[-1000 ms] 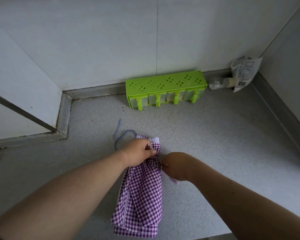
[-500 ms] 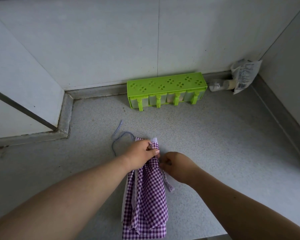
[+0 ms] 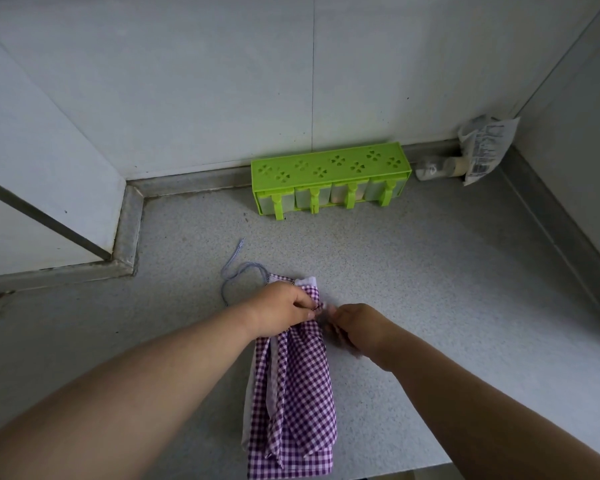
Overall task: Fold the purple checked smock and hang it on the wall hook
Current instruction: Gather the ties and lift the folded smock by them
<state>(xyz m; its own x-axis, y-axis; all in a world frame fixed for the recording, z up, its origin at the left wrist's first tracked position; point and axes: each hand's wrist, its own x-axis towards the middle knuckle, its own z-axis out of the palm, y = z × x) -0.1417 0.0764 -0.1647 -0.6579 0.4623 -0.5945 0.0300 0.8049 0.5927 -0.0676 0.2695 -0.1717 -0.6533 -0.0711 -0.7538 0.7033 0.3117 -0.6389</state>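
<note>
Where hands meet, right hand (image 3: 355,325) blurred, grip unclear, smock (image 3: 293,393) btm cut off.

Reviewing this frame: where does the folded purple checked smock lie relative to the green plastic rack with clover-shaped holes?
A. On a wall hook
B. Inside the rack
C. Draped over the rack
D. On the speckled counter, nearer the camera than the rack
D: the purple checked smock lies on the speckled counter, well in front of the green plastic rack that stands against the wall.

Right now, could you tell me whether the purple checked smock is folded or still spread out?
Folded. The smock lies as a narrow, layered strip on the counter, its top end bunched in the left hand.
</note>
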